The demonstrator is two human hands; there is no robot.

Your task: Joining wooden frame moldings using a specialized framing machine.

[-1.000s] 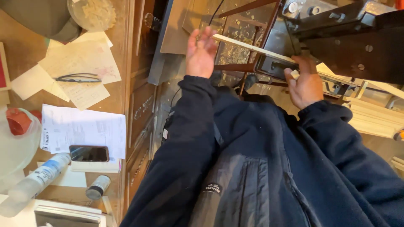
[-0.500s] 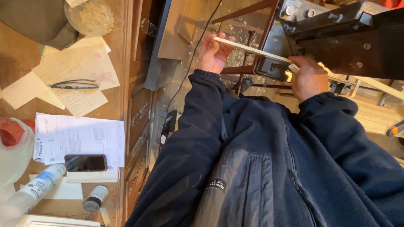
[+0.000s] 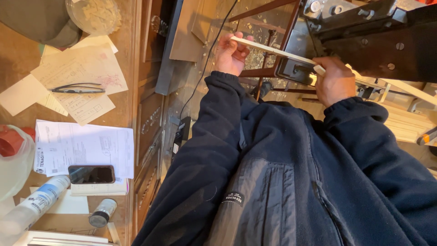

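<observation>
Both hands were on one thin pale wooden strip (image 3: 273,51), so nothing loose there. The left hand (image 3: 232,54) had its fingers curled shut round the strip's near end, and the right hand (image 3: 336,81) pinched the far end right up against the black machine (image 3: 364,36). The strip hung in the air between them, slanting down toward the machine, over the reddish metal frame (image 3: 268,73).

Compared with half a second back, the left hand had slid a bit lower and further along the strip, and the whole view had shifted so the desk stuff sat slightly higher. A second back that left hand was spread open on the strip, not closed.

Hard-to-see bits: the dark fleece jacket (image 3: 282,173) blocked most of the lower picture, and the strip's far tip vanished under the right hand's fingers. Couldn't tell whether it actually went into the machine.

Off to the side the counter (image 3: 18,59) carried papers (image 3: 82,148), a dark phone (image 3: 91,174), glasses (image 3: 77,88) and a white bottle (image 3: 32,207), partly cut off.
</observation>
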